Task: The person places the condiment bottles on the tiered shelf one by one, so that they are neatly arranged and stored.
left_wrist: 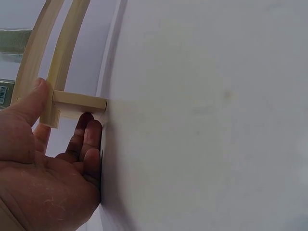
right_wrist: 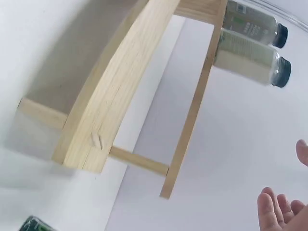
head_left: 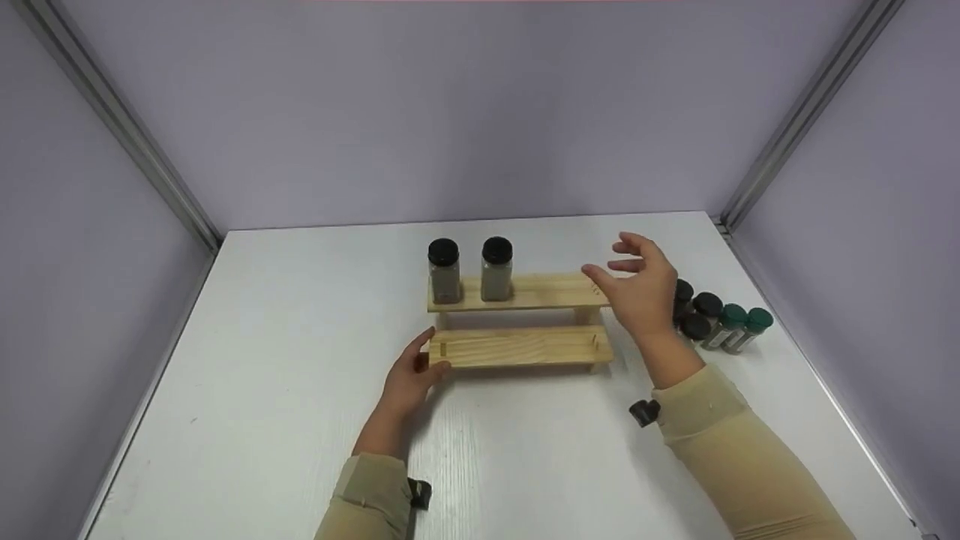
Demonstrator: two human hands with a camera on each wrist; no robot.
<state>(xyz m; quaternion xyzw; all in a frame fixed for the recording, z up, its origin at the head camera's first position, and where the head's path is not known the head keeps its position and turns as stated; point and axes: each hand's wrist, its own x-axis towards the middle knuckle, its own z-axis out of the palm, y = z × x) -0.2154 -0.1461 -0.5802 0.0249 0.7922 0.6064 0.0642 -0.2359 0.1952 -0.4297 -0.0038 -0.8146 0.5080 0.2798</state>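
A two-tier wooden rack (head_left: pixel 521 349) stands on the white table. My left hand (head_left: pixel 409 379) grips the left end of its lower shelf; in the left wrist view the thumb (left_wrist: pixel 34 103) lies against the board, with other fingers beside the support. On the upper shelf two black-capped spice jars, the left jar (head_left: pixel 445 281) and its neighbour (head_left: pixel 496 279), stand upright towards the left. My right hand (head_left: pixel 646 292) is raised by that shelf's right end, thumb and fingers spread apart, holding nothing. The right wrist view shows its fingertips (right_wrist: pixel 267 209) away from the wood.
Right of the rack, several more jars stand close together, some with black caps (head_left: pixel 706 304) and two with green caps (head_left: pixel 759 319). My right forearm partly covers this group's left side. Pale walls (head_left: pixel 480 112) enclose the white table (head_left: pixel 300 337) at the back and sides.
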